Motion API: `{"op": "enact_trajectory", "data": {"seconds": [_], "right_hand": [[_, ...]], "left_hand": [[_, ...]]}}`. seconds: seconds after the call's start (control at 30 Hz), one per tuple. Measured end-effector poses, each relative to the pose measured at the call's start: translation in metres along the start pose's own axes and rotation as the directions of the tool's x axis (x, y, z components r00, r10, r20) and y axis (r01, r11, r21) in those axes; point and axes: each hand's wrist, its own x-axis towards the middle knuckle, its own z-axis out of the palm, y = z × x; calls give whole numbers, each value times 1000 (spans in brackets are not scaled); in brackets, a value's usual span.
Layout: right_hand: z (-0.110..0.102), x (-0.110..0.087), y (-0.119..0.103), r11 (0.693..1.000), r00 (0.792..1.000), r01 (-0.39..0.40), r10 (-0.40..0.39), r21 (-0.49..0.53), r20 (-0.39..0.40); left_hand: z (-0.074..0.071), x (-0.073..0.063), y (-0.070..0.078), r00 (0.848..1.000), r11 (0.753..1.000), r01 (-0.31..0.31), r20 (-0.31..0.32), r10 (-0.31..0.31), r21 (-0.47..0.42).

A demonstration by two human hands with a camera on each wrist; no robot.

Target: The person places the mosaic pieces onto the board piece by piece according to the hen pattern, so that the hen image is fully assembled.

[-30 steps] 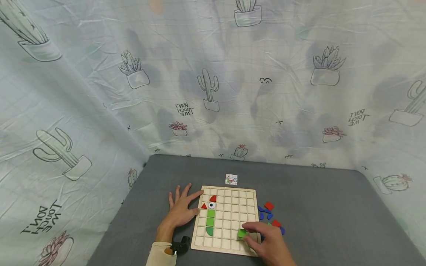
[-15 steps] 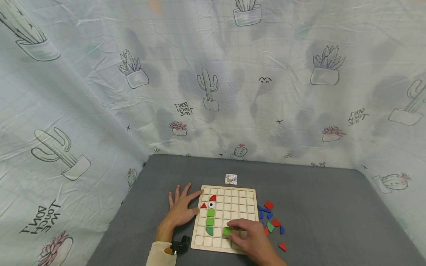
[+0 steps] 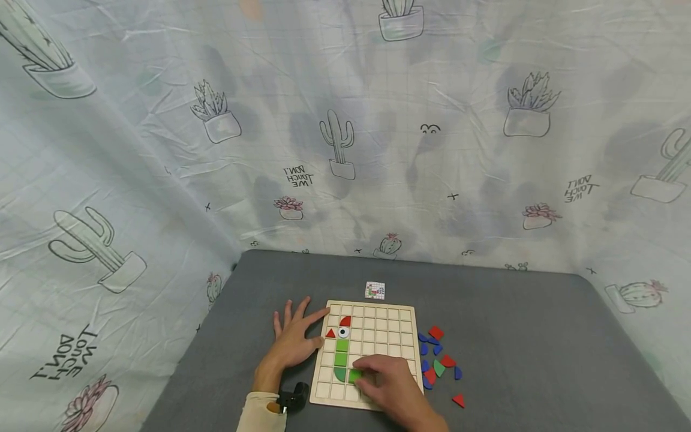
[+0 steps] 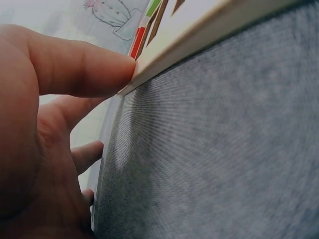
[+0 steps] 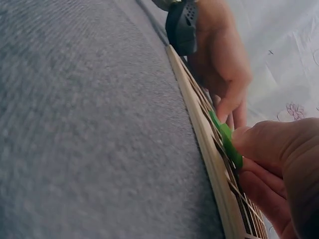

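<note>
A pale wooden grid board [image 3: 383, 345] lies on the grey table. My left hand [image 3: 294, 342] rests along its left side, fingers spread, with thumb and index fingertip at the edge; the left wrist view shows the thumb [image 4: 84, 67] against the rim. Between thumb and fingers my right hand [image 3: 394, 384] pinches a green square tile [image 3: 354, 376] low over the board, just right of a dark green quarter-circle tile [image 3: 339, 374]. Above that one, two green squares [image 3: 341, 359], a round eye tile [image 3: 344, 332], a red quarter-circle [image 3: 346, 321] and a red triangle [image 3: 331, 333] sit in cells.
Loose red, blue and green tiles [image 3: 439, 368] are scattered beside the board's right edge, a red triangle [image 3: 459, 400] lying farthest toward the front. Behind the board lies a small printed pattern card [image 3: 375, 290]. A cactus-print curtain [image 3: 399, 180] surrounds the table.
My right hand has carried the green square leftward across the board, up beside the dark green quarter-circle. More loose tiles now show at the right. The left hand has stayed in place.
</note>
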Motion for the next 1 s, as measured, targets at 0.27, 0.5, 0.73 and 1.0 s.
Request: {"op": "enact_trajectory", "data": {"seconds": [0.27, 0.5, 0.73, 1.0], "right_hand": [[3, 3, -4, 995, 999, 48, -48, -82, 0], [2, 6, -7, 994, 999, 2, 3, -112, 44], [-2, 10, -9, 993, 998, 2, 5, -119, 62], [-12, -2, -2, 998, 997, -58, 57, 3, 50]], "left_hand": [[0, 0, -1, 1000, 1000, -2, 3, 2, 8], [1, 0, -1, 1000, 1000, 0, 9, 0, 4], [-1, 1, 1, 1000, 1000, -10, 8, 10, -5], [-3, -1, 3, 1000, 1000, -3, 11, 3, -15]]}}
